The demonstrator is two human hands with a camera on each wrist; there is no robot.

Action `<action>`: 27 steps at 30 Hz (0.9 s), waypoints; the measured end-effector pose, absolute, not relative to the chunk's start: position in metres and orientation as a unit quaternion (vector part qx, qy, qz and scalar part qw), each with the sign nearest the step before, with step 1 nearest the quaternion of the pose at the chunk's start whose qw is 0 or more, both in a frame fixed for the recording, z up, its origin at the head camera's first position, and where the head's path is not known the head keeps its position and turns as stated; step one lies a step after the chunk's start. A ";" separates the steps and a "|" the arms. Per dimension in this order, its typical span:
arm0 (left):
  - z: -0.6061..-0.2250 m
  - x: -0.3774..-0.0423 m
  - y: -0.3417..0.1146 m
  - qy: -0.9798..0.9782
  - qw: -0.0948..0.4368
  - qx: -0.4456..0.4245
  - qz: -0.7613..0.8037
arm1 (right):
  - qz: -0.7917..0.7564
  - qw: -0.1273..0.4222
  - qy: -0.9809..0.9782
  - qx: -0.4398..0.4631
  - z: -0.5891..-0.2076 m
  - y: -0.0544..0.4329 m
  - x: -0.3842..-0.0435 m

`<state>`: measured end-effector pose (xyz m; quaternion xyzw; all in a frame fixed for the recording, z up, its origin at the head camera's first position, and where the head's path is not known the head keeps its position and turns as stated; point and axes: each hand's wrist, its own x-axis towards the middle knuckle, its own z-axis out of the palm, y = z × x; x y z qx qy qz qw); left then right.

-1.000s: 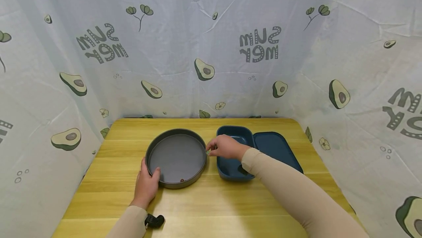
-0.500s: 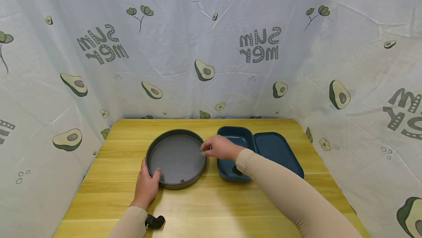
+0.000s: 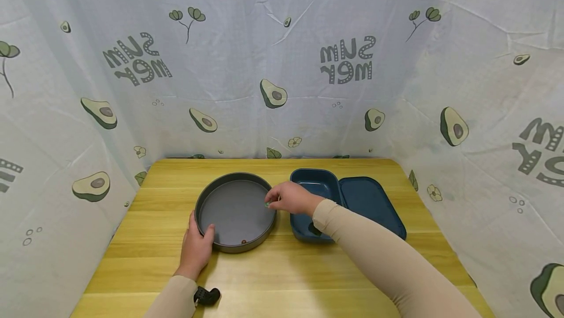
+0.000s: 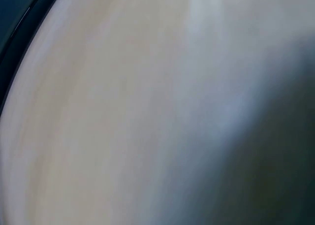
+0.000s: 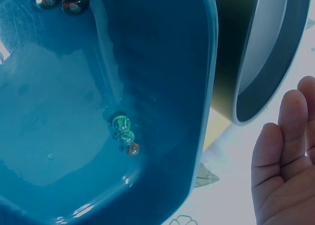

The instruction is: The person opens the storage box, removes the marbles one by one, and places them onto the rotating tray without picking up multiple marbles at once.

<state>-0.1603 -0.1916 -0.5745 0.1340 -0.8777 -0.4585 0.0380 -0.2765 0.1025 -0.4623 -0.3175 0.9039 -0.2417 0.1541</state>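
A round grey cake pan (image 3: 235, 210) sits on the table, with a small red marble (image 3: 244, 242) inside by its near wall. My left hand (image 3: 196, 249) grips the pan's lower left rim, thumb inside and fingers outside. Over the pan's right edge, my right hand (image 3: 291, 197) pinches a small green marble (image 3: 267, 204). Below the right wrist is a blue rectangular container (image 3: 308, 235). The right wrist view shows green marbles (image 5: 121, 123) and a small reddish one (image 5: 133, 148) on its floor, and darker red-striped marbles (image 5: 75, 1) at another corner.
A flat dark blue lid (image 3: 370, 203) lies against the container's right side. The wooden table (image 3: 264, 283) ends at a white curtain (image 3: 238, 63) printed with avocados, which hangs behind and at both sides. The left wrist view is a blur of pale surface.
My right hand has moved left with the green marble, from beside the pan's right rim to just inside it. The left hand and the pan have stayed put.
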 end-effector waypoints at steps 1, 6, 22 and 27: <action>-0.575 -0.160 -0.192 -0.878 0.038 0.134 -0.458 | -0.242 0.155 0.904 -0.317 -0.462 0.102 -0.276; -0.574 -0.160 -0.192 -0.879 0.038 0.134 -0.456 | -0.243 0.153 0.906 -0.311 -0.462 0.100 -0.275; -0.573 -0.160 -0.192 -0.877 0.040 0.134 -0.459 | -0.257 0.160 0.899 -0.316 -0.456 0.097 -0.269; -0.573 -0.160 -0.192 -0.878 0.041 0.134 -0.458 | -0.258 0.161 0.898 -0.319 -0.454 0.100 -0.270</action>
